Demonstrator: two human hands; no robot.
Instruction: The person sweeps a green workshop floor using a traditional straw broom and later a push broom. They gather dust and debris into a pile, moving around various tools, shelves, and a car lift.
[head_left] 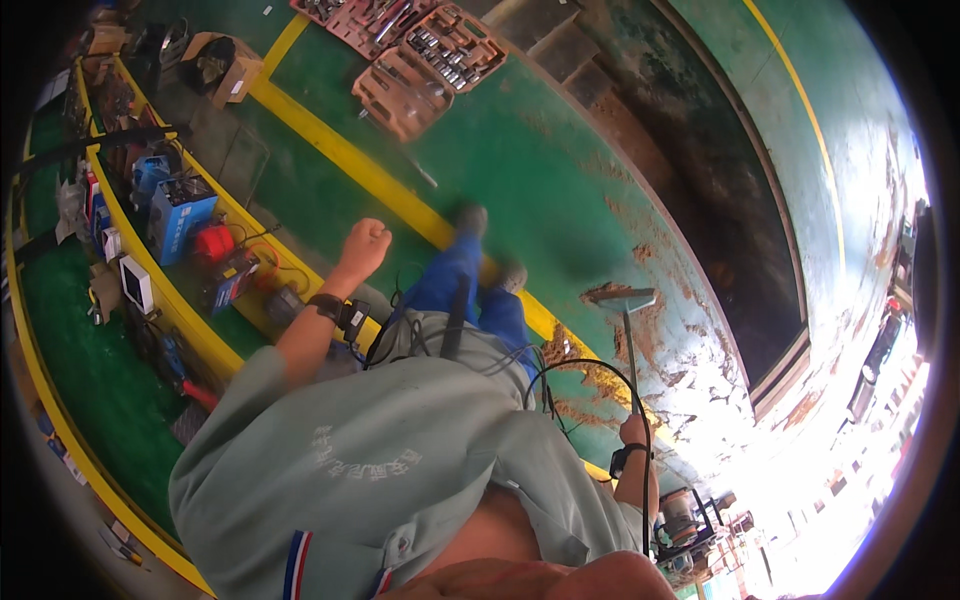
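I have the right hand point(633, 430) wrapped around the upper end of a long-handled scraper point(631, 350), its fingers closed on the pole; I cannot make out each fingertip; the tool runs forward from that grip to a wide, flat head point(622, 299), which rests on the floor among brown dirt point(646, 335); a black cable point(590, 362) arches just beside the same hand, and a dark band point(625, 458) circles its wrist.

I see the left hand point(368, 245) well apart from the tool, raised and curled into a loose fist; I cannot tell whether anything is tucked inside; a black wristband point(352, 318) sits below it.

To the left of that fist stands a yellow-edged rack point(215, 345), bearing a blue box point(180, 220) and a round red item point(213, 242); ahead of the fist, and slightly right, a thin metal rod point(424, 174) lies on the green floor point(540, 180), with an open tool case point(405, 95) farther beyond; ahead and to the right of the right hand, past the scraper's head, lies a long, dark pit point(720, 210).
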